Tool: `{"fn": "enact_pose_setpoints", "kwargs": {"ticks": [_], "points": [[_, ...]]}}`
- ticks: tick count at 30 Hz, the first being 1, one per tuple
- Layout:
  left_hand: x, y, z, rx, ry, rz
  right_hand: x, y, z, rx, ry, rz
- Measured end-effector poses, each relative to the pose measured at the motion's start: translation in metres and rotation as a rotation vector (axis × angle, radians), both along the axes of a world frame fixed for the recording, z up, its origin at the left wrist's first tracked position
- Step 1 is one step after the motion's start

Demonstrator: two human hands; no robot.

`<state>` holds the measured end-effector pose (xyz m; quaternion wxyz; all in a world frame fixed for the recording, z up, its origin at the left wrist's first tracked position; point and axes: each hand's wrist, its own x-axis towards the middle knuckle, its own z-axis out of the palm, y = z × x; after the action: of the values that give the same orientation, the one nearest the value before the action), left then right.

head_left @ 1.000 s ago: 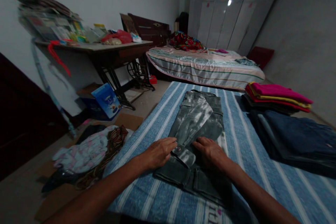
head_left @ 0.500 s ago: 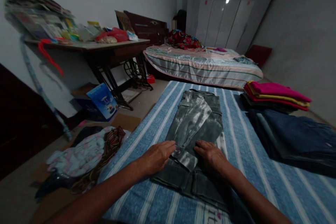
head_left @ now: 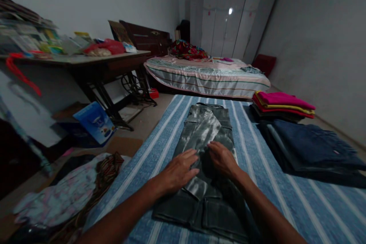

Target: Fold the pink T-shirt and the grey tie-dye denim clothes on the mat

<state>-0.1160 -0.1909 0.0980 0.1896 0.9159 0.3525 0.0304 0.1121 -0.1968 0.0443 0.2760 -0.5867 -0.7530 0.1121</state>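
A grey-green folded garment lies lengthwise on a blue and white striped sheet. My left hand lies flat on its folded sleeve, fingers stretched out. My right hand rests palm down beside it on the garment's middle, fingers slightly curled and pressing on the cloth. Both forearms reach in from the bottom edge. Neither hand grips anything.
A folded dark blue garment and a stack of pink, yellow and red cloth lie at the right. A heap of clothes sits on the floor at the left. Beyond are a cluttered table, a bed and a wardrobe.
Both hands have slid forward up the garment, from its cuff and button towards its middle. The camera has tilted and shifted, so the room sits further left.
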Motion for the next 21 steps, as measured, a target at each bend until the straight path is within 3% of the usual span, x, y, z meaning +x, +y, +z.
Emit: {"fn": "enact_pose_setpoints", "kwargs": {"ticks": [5,9,13,16,21], "points": [[0.039,-0.004,-0.014,-0.042,0.149,0.061,0.012,0.044,-0.016,-0.001,-0.244,-0.194],[0.037,-0.005,-0.029,-0.102,0.192,0.084,0.027,0.054,-0.035,-0.077,-0.346,-0.24],[0.034,-0.006,-0.03,-0.1,0.166,0.094,0.032,0.052,-0.045,-0.087,-0.347,-0.229],[0.035,-0.007,-0.026,-0.103,0.151,0.101,0.03,0.051,-0.042,-0.1,-0.337,-0.224],[0.034,-0.007,-0.026,-0.121,0.155,0.109,0.018,0.066,-0.021,-0.078,-0.305,-0.195]]}}
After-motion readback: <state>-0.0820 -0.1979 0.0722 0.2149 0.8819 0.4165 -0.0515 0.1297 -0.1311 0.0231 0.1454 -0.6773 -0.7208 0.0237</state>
